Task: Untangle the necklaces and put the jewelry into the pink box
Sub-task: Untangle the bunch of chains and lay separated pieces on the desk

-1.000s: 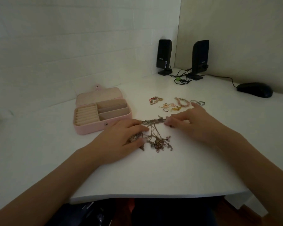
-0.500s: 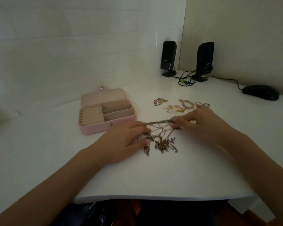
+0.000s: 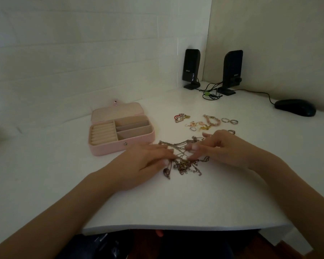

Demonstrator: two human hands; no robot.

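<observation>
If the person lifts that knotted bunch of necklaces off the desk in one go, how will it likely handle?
The tangled necklaces are thin chains lying slack, so they would probably droop limply and come up as one clump. Pendants at the near edge would likely dangle and swing. The fine links look light, and could tighten the knots if the left hand and right hand pull apart.

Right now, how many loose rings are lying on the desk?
3 that I can make out. Two silver rings lie side by side right of the pink bead bracelet; a third ring sits just beyond the right hand. Others may be hidden under the hands.
</observation>
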